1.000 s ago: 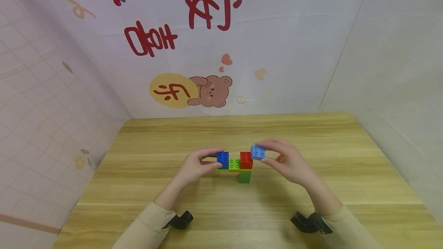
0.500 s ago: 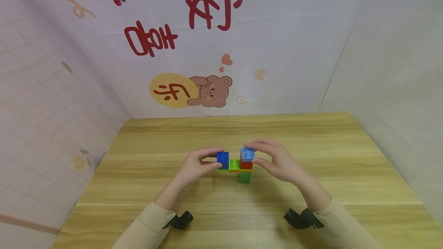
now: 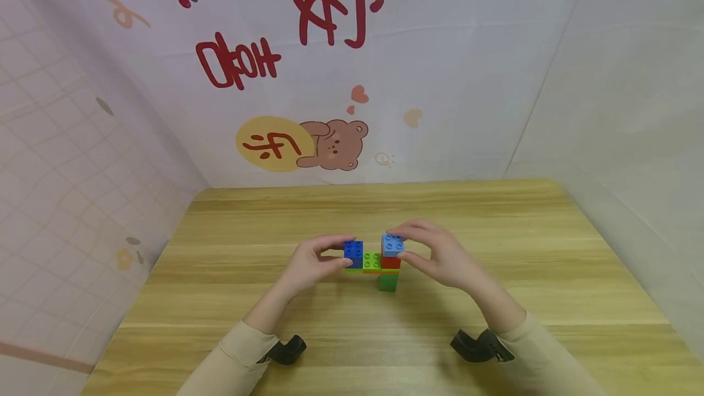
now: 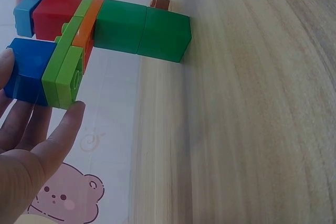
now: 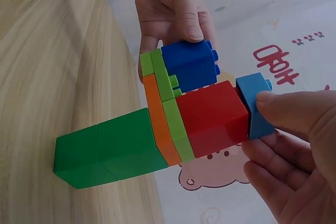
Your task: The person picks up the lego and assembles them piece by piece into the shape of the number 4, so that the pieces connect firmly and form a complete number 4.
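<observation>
A toy-brick structure stands on the table, its base two stacked green bricks (image 5: pixel 126 148). Across them lie an orange plate (image 5: pixel 158 121) and lime-green plates (image 4: pixel 65 72), which overhang toward the left. A red brick (image 5: pixel 212 121) sits above the green column, and a dark blue brick (image 3: pixel 354 254) sits on the overhanging end. My left hand (image 3: pixel 310 266) pinches the dark blue brick, one finger reaching under the lime plates. With thumb and fingers my right hand (image 3: pixel 440 255) holds a light blue brick (image 3: pixel 393 245) atop the red one; a thin dark gap shows between them.
A small brown-orange brick (image 4: pixel 160 3) lies on the wooden table (image 3: pixel 247 212) beyond the structure, hidden by my right hand in the head view. A white printed cloth (image 3: pixel 456 78) hangs behind the table's far edge.
My right hand has moved left with the light blue brick, from beside the red brick to on top of it. Over the last half second both hands have hardly moved.
</observation>
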`<state>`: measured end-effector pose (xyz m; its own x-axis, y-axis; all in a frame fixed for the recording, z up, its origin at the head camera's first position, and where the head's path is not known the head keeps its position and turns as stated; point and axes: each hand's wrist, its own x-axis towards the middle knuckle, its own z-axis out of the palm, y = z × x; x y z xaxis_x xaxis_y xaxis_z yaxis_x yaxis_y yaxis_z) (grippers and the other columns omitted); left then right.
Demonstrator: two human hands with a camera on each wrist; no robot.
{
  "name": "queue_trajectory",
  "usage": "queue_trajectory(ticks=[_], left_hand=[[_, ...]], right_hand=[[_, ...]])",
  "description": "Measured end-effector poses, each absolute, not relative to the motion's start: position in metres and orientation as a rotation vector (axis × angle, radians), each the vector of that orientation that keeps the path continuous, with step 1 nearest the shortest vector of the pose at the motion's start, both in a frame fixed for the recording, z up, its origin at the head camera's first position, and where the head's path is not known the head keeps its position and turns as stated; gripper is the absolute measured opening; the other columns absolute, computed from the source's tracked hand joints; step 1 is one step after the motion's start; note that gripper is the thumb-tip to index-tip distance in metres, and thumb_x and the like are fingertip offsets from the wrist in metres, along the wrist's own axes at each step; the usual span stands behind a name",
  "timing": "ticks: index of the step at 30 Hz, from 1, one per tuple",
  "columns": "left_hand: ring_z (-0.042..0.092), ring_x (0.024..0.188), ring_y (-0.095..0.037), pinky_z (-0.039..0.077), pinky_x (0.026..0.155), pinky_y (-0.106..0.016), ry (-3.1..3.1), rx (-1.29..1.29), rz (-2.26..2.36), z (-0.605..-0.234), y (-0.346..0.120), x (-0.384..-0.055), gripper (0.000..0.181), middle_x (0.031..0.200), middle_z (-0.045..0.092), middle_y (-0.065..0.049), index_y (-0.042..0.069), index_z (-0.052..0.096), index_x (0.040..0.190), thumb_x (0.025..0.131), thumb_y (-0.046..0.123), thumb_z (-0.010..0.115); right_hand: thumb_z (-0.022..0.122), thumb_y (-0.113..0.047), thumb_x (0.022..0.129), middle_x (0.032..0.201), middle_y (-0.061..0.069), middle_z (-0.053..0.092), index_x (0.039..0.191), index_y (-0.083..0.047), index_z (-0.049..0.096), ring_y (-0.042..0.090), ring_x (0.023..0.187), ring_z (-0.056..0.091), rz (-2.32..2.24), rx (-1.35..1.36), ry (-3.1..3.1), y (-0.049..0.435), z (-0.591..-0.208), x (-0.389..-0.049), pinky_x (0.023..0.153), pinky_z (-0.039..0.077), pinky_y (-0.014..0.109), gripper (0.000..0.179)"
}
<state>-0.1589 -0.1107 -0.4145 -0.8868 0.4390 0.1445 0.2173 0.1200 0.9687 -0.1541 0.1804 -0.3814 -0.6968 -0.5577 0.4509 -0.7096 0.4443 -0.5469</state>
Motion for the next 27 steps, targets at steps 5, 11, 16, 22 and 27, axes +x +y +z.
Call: queue_trajectory(ticks=[5,11,16,22,27], left_hand=[[0.060,0.114,-0.032,0.056,0.088,-0.033,2.206,0.668,1.866,-0.4139,-0.1106,-0.1589,0.040,0.127,0.063,-0.013,0.004,0.066,0.129,0.090,0.007,0.074],[0.060,0.114,-0.035,0.056,0.087,-0.033,2.198,0.674,1.865,-0.4132,-0.1106,-0.1588,0.041,0.128,0.063,-0.014,0.000,0.064,0.130,0.090,0.007,0.073],[0.060,0.114,-0.033,0.056,0.087,-0.033,2.208,0.666,1.860,-0.4132,-0.1105,-0.1585,0.039,0.127,0.063,-0.013,0.005,0.066,0.129,0.090,0.006,0.073],[0.060,0.115,-0.033,0.056,0.087,-0.033,2.211,0.665,1.852,-0.4126,-0.1098,-0.1581,0.039,0.128,0.063,-0.013,0.005,0.066,0.129,0.090,0.007,0.073],[0.060,0.115,-0.032,0.056,0.088,-0.033,2.212,0.657,1.854,-0.4120,-0.1104,-0.1580,0.039,0.127,0.063,-0.013,0.006,0.066,0.128,0.090,0.007,0.073]], right_hand=[[0.079,-0.007,0.085,0.118,0.001,0.065,0.125,-0.012,0.068,0.020,0.107,0.062,1.079,1.102,-2.485,0.1802,-0.3811,-0.1536,0.090,0.054,0.046,0.042],[0.079,-0.007,0.085,0.117,0.000,0.065,0.124,-0.013,0.069,0.020,0.107,0.062,1.082,1.089,-2.491,0.1798,-0.3812,-0.1532,0.089,0.054,0.045,0.041],[0.079,-0.007,0.084,0.117,0.000,0.065,0.123,-0.013,0.069,0.020,0.106,0.062,1.084,1.081,-2.502,0.1793,-0.3806,-0.1531,0.088,0.054,0.045,0.041],[0.079,-0.008,0.084,0.116,0.001,0.066,0.122,-0.013,0.070,0.021,0.106,0.062,1.071,1.075,-2.519,0.1791,-0.3791,-0.1528,0.088,0.055,0.045,0.040],[0.079,-0.008,0.083,0.115,0.001,0.066,0.122,-0.012,0.070,0.021,0.105,0.063,1.066,1.069,-2.527,0.1786,-0.3777,-0.1528,0.088,0.055,0.045,0.040]])
